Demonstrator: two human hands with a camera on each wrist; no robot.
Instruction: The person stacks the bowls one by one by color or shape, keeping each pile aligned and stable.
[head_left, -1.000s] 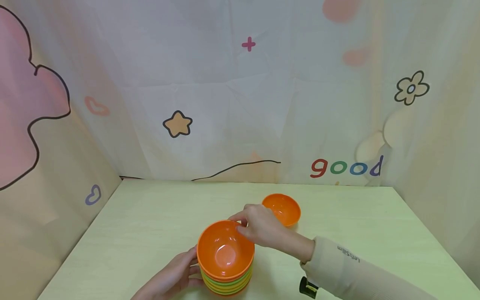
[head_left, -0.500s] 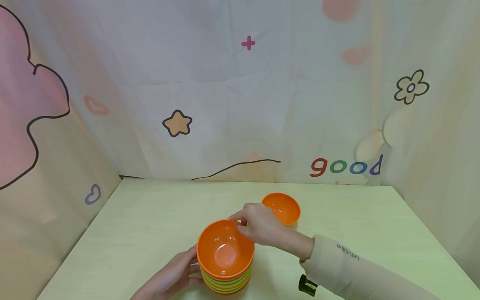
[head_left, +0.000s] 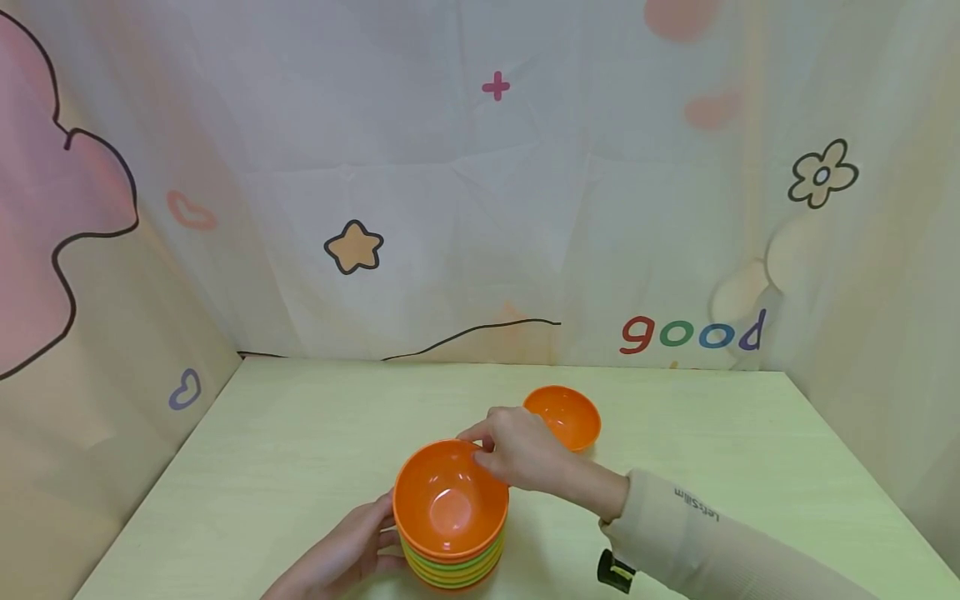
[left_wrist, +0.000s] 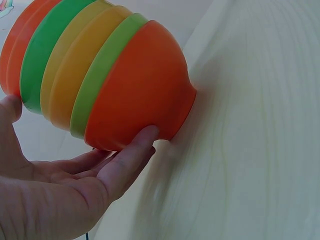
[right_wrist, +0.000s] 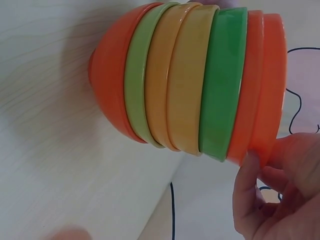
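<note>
A stack of nested bowls [right_wrist: 185, 80] stands at the front middle of the table, with orange, green, yellow and light green bands showing down its side. Its top orange bowl [head_left: 450, 508] faces up, with nothing inside. My right hand [head_left: 525, 454] comes over from the right and pinches that bowl's far right rim between thumb and fingers. On the other side, my left hand [head_left: 348, 542] rests against the stack. In the left wrist view its fingers lie fairly straight along the lowest orange bowl [left_wrist: 145, 85], while another fingertip touches near the top.
A separate orange bowl [head_left: 566, 421] sits on the pale table [head_left: 315, 433] behind my right hand, partly covered by it. A printed cloth [head_left: 450, 208] with a star, a flower and the word "good" hangs at the back and sides. A black strap [head_left: 617, 572] shows below my right sleeve.
</note>
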